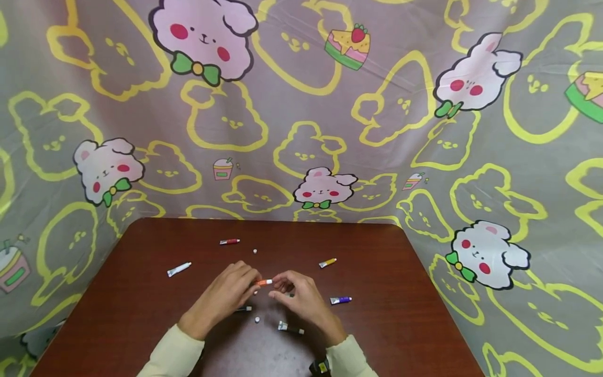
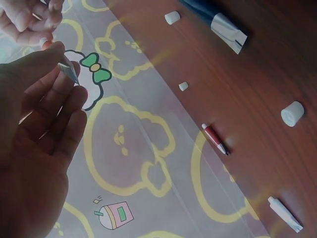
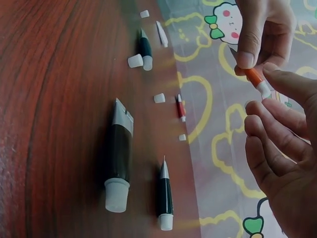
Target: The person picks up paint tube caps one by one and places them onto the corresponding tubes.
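Observation:
My left hand (image 1: 228, 287) pinches a small orange paint tube (image 3: 253, 76) between thumb and fingers, above the middle of the table. The tube's white cap (image 1: 269, 281) points toward my right hand (image 1: 305, 299). Loosely bent, the right fingers lie close around the cap end; whether they touch it is hard to tell. Below the left hand is a dark teal tube (image 3: 144, 47), partly hidden in the head view. A black tube (image 1: 291, 328) lies below the right hand, and a dark green tube (image 3: 165, 198) is mostly covered by that hand in the head view.
On the brown table (image 1: 377, 335) lie red (image 1: 230, 242), white (image 1: 179, 269), yellow (image 1: 328, 263) and purple (image 1: 341, 300) tubes. Several loose white caps are scattered about, one near the front (image 1: 257, 319). A patterned cloth (image 1: 282, 104) hangs around the table.

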Action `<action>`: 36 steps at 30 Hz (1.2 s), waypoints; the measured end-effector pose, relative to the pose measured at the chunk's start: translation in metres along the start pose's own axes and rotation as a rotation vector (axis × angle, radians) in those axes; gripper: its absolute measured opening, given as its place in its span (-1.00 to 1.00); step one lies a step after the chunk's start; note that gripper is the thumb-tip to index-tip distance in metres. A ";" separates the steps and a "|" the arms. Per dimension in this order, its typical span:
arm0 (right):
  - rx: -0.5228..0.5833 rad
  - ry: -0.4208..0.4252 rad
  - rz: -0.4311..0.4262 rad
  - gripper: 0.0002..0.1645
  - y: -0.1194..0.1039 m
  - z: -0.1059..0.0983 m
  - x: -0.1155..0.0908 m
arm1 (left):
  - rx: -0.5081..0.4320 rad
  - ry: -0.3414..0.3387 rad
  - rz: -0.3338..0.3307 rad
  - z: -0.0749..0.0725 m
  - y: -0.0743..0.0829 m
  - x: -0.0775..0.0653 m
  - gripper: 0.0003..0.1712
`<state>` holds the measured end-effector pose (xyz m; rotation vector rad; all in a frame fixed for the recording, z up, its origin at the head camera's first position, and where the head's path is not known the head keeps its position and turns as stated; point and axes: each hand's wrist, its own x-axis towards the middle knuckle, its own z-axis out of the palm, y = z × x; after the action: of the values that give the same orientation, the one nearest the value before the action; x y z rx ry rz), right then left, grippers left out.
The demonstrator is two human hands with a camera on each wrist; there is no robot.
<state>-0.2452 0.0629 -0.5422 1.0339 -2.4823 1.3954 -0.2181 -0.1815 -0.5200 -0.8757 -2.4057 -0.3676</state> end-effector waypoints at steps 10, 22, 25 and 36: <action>-0.109 -0.058 -0.042 -0.62 0.004 0.008 -0.004 | 0.043 -0.008 -0.051 -0.004 -0.008 -0.004 -0.73; -0.178 -0.142 -0.035 -0.64 -0.001 0.018 -0.009 | 0.036 -0.044 -0.118 -0.003 -0.022 -0.013 -0.81; -0.202 -0.149 -0.045 -0.65 0.000 0.021 -0.010 | 0.042 -0.050 -0.130 -0.001 -0.028 -0.017 -0.80; -0.282 -0.166 -0.103 -0.66 -0.001 0.030 -0.015 | 0.051 -0.065 -0.164 0.005 -0.046 -0.022 -0.78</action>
<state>-0.2266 0.0466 -0.5647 1.2354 -2.5981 0.9312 -0.2364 -0.2247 -0.5396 -0.6800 -2.5432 -0.3424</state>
